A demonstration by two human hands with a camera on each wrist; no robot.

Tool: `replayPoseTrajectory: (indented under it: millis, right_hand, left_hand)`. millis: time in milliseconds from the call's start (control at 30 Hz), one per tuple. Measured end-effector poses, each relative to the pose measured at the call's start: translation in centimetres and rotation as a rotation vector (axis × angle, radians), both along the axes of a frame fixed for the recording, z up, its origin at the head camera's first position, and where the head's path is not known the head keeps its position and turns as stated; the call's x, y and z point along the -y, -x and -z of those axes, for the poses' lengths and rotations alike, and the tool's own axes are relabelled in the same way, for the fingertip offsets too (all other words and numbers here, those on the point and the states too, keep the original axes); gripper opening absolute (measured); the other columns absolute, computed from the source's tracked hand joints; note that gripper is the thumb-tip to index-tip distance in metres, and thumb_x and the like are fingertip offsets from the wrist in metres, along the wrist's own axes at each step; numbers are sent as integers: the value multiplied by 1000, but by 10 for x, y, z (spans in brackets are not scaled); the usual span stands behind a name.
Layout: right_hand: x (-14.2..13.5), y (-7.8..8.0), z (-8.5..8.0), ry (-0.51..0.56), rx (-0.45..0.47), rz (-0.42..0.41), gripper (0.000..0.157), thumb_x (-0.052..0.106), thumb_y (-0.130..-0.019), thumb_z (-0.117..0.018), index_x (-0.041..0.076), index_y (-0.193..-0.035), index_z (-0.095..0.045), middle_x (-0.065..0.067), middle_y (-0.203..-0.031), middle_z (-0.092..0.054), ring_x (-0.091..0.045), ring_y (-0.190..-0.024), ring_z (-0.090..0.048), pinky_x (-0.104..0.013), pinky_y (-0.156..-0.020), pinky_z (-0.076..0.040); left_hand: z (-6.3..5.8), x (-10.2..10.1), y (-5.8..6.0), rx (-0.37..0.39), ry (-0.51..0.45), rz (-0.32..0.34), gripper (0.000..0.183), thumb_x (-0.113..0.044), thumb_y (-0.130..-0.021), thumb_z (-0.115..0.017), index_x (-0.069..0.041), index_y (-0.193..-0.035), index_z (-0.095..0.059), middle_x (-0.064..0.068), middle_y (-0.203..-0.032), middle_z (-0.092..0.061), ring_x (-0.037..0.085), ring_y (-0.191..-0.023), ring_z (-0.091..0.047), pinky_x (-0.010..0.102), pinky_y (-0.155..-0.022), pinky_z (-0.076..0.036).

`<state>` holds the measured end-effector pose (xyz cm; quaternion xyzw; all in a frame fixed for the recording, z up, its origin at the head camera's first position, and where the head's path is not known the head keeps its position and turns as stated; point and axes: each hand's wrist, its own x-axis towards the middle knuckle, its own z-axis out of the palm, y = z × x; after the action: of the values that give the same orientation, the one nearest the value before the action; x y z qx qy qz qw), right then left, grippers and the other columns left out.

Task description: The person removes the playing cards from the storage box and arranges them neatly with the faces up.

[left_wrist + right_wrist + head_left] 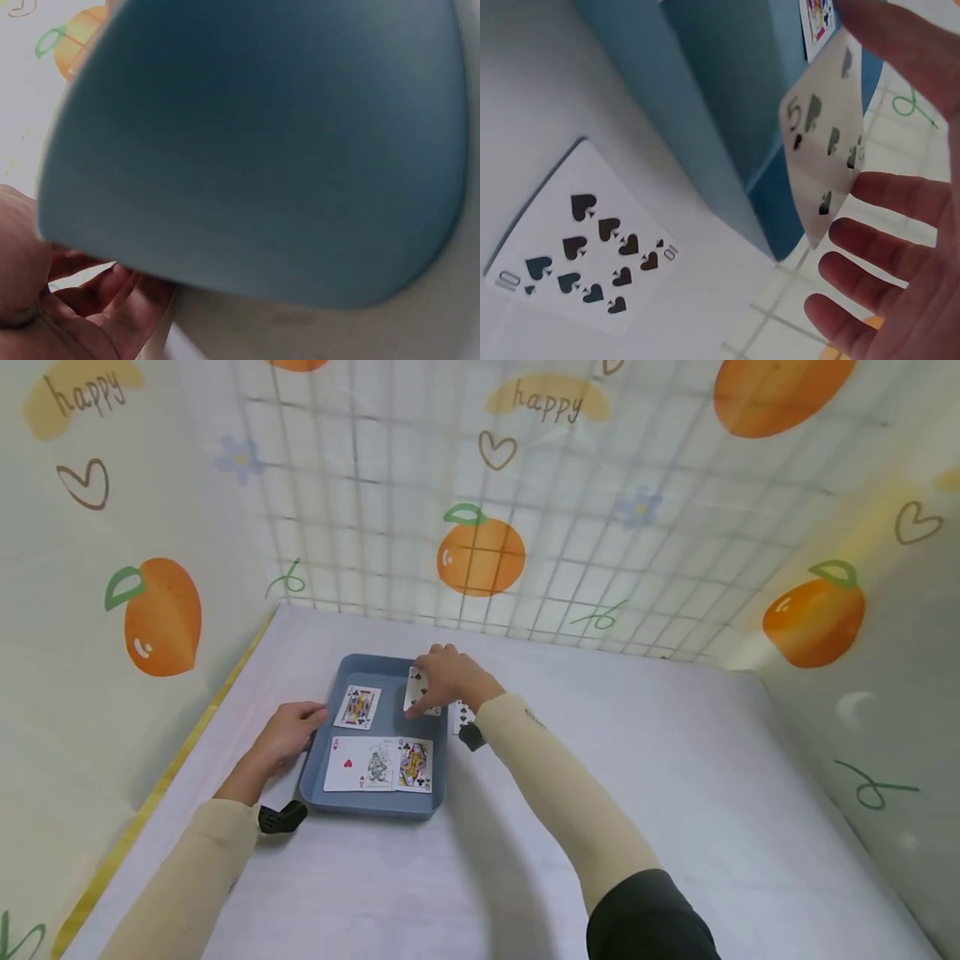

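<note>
My right hand (453,678) is over the far right part of a blue tray (369,811). It holds a five of spades playing card (821,142) between thumb and fingers, the card bent and tilted in the right wrist view. My left hand (287,732) grips the tray's left rim; in the left wrist view its fingers (142,315) are partly behind the tray wall. Inside the tray lie a king card (357,707), an ace of hearts (347,764), a joker (378,764) and a queen card (415,765), these last three in a row along the near side.
A ten of spades (592,247) lies on the white table just right of the tray, partly covered by my right wrist in the head view. A fruit-patterned curtain (480,468) and a wire grid stand behind. Yellow tape (161,785) edges the table's left side.
</note>
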<state>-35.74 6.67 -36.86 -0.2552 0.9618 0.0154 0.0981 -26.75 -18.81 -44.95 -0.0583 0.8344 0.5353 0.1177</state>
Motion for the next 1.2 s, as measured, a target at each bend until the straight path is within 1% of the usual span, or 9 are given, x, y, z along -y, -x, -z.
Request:
replayPoseTrajectory:
  millis: [167, 333, 400, 567, 800, 933, 1067, 1200]
  right_hand:
    - [-9, -3, -4, 3, -2, 9, 94, 65, -67, -80, 15, -141, -53, -6, -120, -54, -22, -104, -45, -36, -80, -48]
    - [-22, -4, -4, 3, 1, 24, 95, 66, -68, -80, 15, -142, -52, -7, -123, -54, -22, -104, -45, -36, -80, -48]
    - [-27, -4, -4, 3, 3, 32, 95, 66, -68, -79, 14, -143, -51, -7, -125, -53, -22, -106, -45, -36, -82, -48]
    - [-38, -4, -5, 12, 5, 57, 97, 65, -69, -79, 13, -145, -50, -11, -134, -51, -26, -113, -45, -41, -90, -49]
    - [-52, -6, -11, 14, 11, 72, 97, 64, -69, -80, 13, -145, -49, -13, -137, -49, -29, -122, -45, -47, -97, -47]
    - [-63, -7, -13, 28, 25, 90, 97, 63, -69, -81, 12, -145, -49, -14, -140, -48, -32, -126, -43, -49, -101, -45]
    - [-75, -9, -14, 51, 40, 106, 95, 60, -70, -82, 12, -145, -49, -14, -141, -48, -32, -127, -43, -49, -102, -44]
    - [-84, -11, -16, 56, 49, 116, 92, 57, -71, -83, 12, -145, -49, -13, -139, -49, -31, -125, -43, -49, -100, -45]
  left_hand:
    - [1, 0, 0, -11, 10, 5, 49, -23, -108, -41, 6, -147, -39, 25, -144, -47, 35, -126, -50, 49, -104, -44]
    - [3, 0, 1, -22, 15, 12, 50, -24, -108, -42, 7, -147, -38, 26, -144, -46, 36, -129, -48, 50, -105, -43]
    - [3, 0, 1, -22, 14, 16, 50, -23, -108, -42, 7, -147, -38, 26, -145, -46, 37, -129, -48, 50, -105, -43]
    - [2, 0, 1, -3, 1, 24, 51, -24, -108, -41, 6, -148, -37, 26, -146, -44, 37, -129, -48, 50, -104, -44]
    - [0, 2, -3, 4, -5, 17, 51, -23, -108, -40, 7, -149, -35, 28, -147, -42, 38, -128, -48, 50, -104, -43]
    - [1, 2, -3, 2, -6, 20, 51, -24, -108, -40, 7, -148, -35, 28, -146, -42, 38, -128, -48, 50, -104, -43]
    - [3, 0, -2, 10, -5, 23, 52, -26, -108, -41, 6, -148, -35, 27, -146, -42, 37, -128, -48, 49, -104, -43]
    - [3, 1, -3, 9, 6, 27, 52, -26, -108, -40, 6, -149, -35, 27, -147, -42, 37, -127, -48, 49, -104, -43]
